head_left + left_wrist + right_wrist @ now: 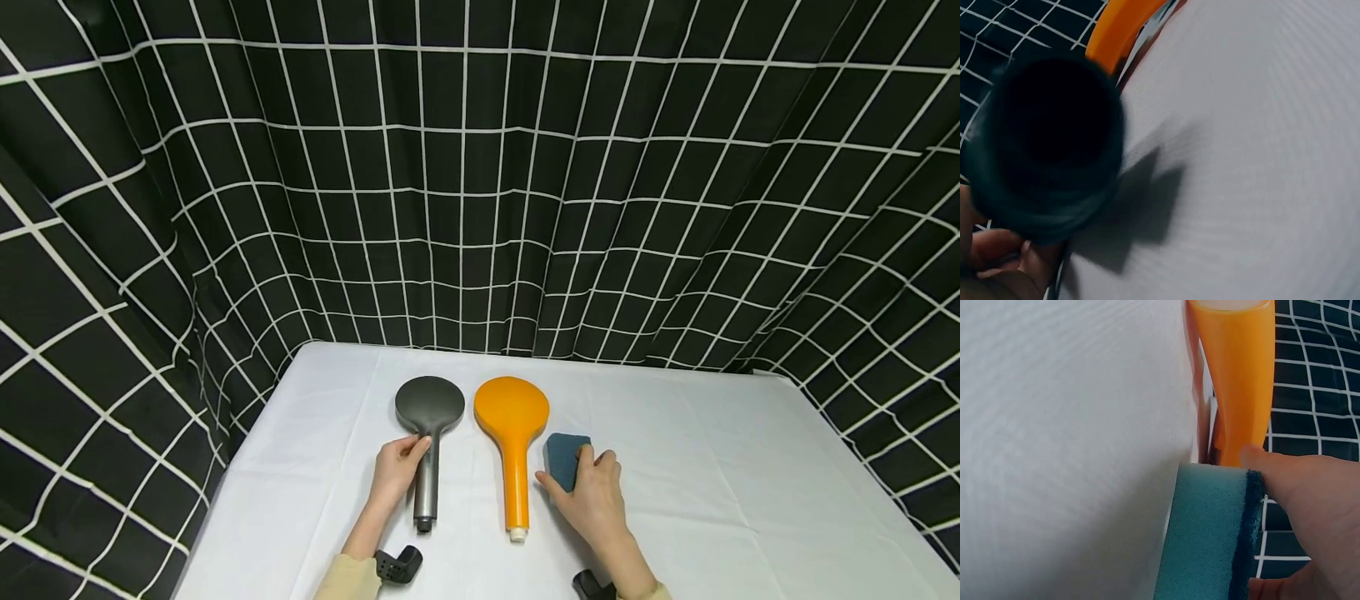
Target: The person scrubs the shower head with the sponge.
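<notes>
A dark grey shower head lies with its round head away from me and its handle towards me. My left hand pinches it near the top of the handle, thumb on the upper side. Its handle end looms large in the left wrist view and hides part of the hand. To its right lies an orange shower head with a pale end fitting; neither hand holds it. Further right, my right hand grips a blue sponge, thumb and fingers at opposite sides. The sponge's dark scouring layer faces up.
A white cloth covers the table. Black curtains with a white grid stand behind the table and along both sides. Dark wrist mounts sit at both wrists.
</notes>
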The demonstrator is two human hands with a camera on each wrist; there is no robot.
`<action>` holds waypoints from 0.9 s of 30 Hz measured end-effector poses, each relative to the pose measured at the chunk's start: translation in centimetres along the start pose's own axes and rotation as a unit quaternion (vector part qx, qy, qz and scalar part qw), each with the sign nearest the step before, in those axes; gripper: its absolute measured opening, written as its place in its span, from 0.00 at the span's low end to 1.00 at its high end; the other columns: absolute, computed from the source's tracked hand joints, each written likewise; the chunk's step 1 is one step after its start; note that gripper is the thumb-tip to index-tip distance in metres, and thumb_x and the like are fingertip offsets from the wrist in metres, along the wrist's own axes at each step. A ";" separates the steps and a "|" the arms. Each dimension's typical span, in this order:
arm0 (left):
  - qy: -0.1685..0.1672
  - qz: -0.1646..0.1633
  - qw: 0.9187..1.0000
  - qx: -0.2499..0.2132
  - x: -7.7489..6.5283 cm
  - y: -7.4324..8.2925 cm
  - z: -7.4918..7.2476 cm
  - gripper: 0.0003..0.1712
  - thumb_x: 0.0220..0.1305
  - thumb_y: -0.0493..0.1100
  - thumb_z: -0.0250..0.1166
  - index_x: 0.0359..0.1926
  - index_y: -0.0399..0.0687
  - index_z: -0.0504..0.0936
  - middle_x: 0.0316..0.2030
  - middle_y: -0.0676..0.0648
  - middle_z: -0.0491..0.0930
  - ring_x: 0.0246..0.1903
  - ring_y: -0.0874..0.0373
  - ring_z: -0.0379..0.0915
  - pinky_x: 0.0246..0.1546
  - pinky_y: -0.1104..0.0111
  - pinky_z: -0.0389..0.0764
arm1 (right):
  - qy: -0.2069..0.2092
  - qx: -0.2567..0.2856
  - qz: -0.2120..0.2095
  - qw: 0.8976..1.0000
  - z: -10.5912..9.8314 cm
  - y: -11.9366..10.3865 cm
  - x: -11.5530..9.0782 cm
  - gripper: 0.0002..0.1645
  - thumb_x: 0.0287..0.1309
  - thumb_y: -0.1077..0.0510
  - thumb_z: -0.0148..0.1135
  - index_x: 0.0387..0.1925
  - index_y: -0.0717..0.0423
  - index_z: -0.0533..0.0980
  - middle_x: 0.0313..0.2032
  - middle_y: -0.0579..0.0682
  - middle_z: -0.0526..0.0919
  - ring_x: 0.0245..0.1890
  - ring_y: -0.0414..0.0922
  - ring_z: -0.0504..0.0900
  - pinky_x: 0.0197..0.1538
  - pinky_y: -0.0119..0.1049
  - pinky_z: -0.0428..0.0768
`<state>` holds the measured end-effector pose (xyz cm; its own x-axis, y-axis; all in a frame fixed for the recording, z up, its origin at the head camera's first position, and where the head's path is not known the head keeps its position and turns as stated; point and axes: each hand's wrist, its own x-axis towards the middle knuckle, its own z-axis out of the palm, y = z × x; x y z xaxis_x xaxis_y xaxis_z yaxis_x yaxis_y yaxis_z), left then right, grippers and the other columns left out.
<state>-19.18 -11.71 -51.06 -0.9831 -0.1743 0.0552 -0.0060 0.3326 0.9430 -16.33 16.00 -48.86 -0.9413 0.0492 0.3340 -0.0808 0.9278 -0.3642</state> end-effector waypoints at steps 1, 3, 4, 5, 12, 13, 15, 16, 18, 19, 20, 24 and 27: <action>0.008 0.003 1.000 0.008 0.0 0.0 0.0 0.21 0.63 0.44 0.61 0.46 0.27 0.79 0.38 0.36 0.81 0.37 0.49 0.78 0.34 0.65 0.78 | 0.001 -0.002 -0.001 1.000 0.0 0.0 0.0 0.44 0.39 0.36 0.72 0.41 0.70 0.68 0.31 0.66 0.63 0.31 0.57 0.67 0.28 0.49 0.76; 0.025 0.007 1.000 0.017 -0.1 0.1 0.0 0.19 0.61 0.43 0.63 0.42 0.27 0.81 0.34 0.38 0.82 0.33 0.51 0.78 0.31 0.68 0.78 | 0.003 -0.010 -0.004 1.000 0.0 -0.1 -0.1 0.45 0.40 0.36 0.71 0.42 0.70 0.68 0.31 0.66 0.64 0.31 0.58 0.68 0.28 0.50 0.76; 0.032 0.011 0.999 0.020 -0.1 0.1 0.0 0.19 0.60 0.43 0.64 0.41 0.27 0.81 0.33 0.38 0.82 0.32 0.51 0.78 0.30 0.68 0.78 | 0.004 -0.014 -0.005 1.000 0.0 -0.1 -0.1 0.45 0.40 0.36 0.71 0.43 0.71 0.69 0.31 0.67 0.64 0.32 0.58 0.68 0.28 0.50 0.76; 0.039 0.016 0.999 0.022 -0.1 0.2 -0.1 0.18 0.59 0.42 0.65 0.40 0.27 0.81 0.32 0.39 0.82 0.32 0.51 0.79 0.30 0.68 0.78 | 0.007 -0.017 -0.008 1.000 0.0 -0.1 -0.1 0.45 0.40 0.35 0.70 0.43 0.71 0.69 0.32 0.67 0.65 0.32 0.59 0.69 0.28 0.50 0.76; 0.078 0.064 0.991 0.083 -0.4 1.0 -0.3 0.13 0.58 0.41 0.66 0.33 0.31 0.82 0.26 0.43 0.81 0.27 0.54 0.78 0.28 0.65 0.79 | 0.021 -0.048 -0.025 0.998 -0.5 -0.3 -0.1 0.40 0.46 0.37 0.67 0.43 0.70 0.73 0.32 0.68 0.68 0.29 0.58 0.70 0.26 0.48 0.74; 0.088 0.076 0.988 0.103 -0.5 1.2 -0.3 0.13 0.59 0.41 0.65 0.34 0.30 0.81 0.26 0.43 0.80 0.26 0.53 0.78 0.28 0.64 0.78 | 0.022 -0.050 -0.027 0.998 -0.7 -0.3 -0.1 0.39 0.47 0.38 0.66 0.43 0.70 0.73 0.33 0.69 0.69 0.30 0.59 0.70 0.28 0.49 0.74; 0.109 0.111 0.976 0.155 -0.6 1.7 -0.4 0.16 0.60 0.42 0.64 0.36 0.29 0.79 0.28 0.41 0.79 0.27 0.51 0.76 0.27 0.62 0.78 | 0.026 -0.049 -0.035 0.998 -1.0 -0.3 0.1 0.37 0.48 0.39 0.66 0.42 0.71 0.74 0.36 0.70 0.70 0.33 0.61 0.71 0.31 0.51 0.73; 0.119 0.131 0.968 0.179 -0.7 1.9 -0.5 0.18 0.61 0.43 0.63 0.39 0.28 0.78 0.30 0.40 0.78 0.29 0.49 0.76 0.28 0.60 0.78 | 0.030 -0.044 -0.040 0.998 -1.1 -0.4 0.1 0.36 0.49 0.40 0.66 0.43 0.70 0.74 0.38 0.71 0.70 0.35 0.63 0.71 0.34 0.53 0.73; 0.129 0.177 0.949 0.226 -0.9 2.4 -0.6 0.22 0.62 0.45 0.62 0.44 0.26 0.74 0.36 0.36 0.75 0.36 0.45 0.74 0.34 0.57 0.78 | 0.039 -0.035 -0.053 0.997 -1.4 -0.3 0.3 0.36 0.50 0.41 0.66 0.47 0.69 0.74 0.45 0.73 0.69 0.42 0.66 0.70 0.39 0.56 0.70; 0.129 0.202 0.939 0.246 -1.0 2.7 -0.6 0.24 0.62 0.46 0.62 0.47 0.26 0.73 0.40 0.33 0.73 0.40 0.42 0.72 0.38 0.54 0.77 | 0.044 -0.031 -0.061 0.997 -1.6 -0.2 0.4 0.37 0.49 0.42 0.66 0.51 0.68 0.73 0.50 0.73 0.68 0.47 0.66 0.68 0.43 0.59 0.69; 0.125 0.225 0.929 0.265 -1.1 2.9 -0.7 0.27 0.62 0.47 0.62 0.50 0.26 0.71 0.44 0.31 0.71 0.45 0.40 0.70 0.44 0.51 0.74 | 0.049 -0.028 -0.071 0.996 -1.7 -0.1 0.5 0.39 0.49 0.42 0.66 0.54 0.66 0.71 0.54 0.72 0.66 0.51 0.67 0.66 0.46 0.61 0.67; 0.084 0.282 0.895 0.336 -1.4 3.2 -0.9 0.35 0.62 0.53 0.60 0.61 0.33 0.65 0.61 0.31 0.59 0.63 0.35 0.51 0.57 0.38 0.52 | 0.060 -0.032 -0.112 0.991 -1.9 0.4 0.9 0.47 0.46 0.40 0.68 0.64 0.58 0.65 0.64 0.66 0.58 0.62 0.66 0.56 0.55 0.68 0.56; 0.055 0.287 0.883 0.367 -1.6 3.2 -1.0 0.37 0.63 0.56 0.57 0.66 0.40 0.62 0.67 0.33 0.51 0.67 0.35 0.39 0.57 0.34 0.41 | 0.059 -0.039 -0.125 0.990 -1.9 0.6 1.0 0.49 0.45 0.38 0.68 0.65 0.55 0.64 0.66 0.63 0.57 0.64 0.65 0.54 0.56 0.69 0.52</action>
<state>-17.39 -11.32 -47.78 -0.8394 0.1429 0.5245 0.3316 0.8991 0.2857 -16.74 17.29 -47.09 -0.8493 -0.1476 0.5069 -0.2772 0.9418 -0.1903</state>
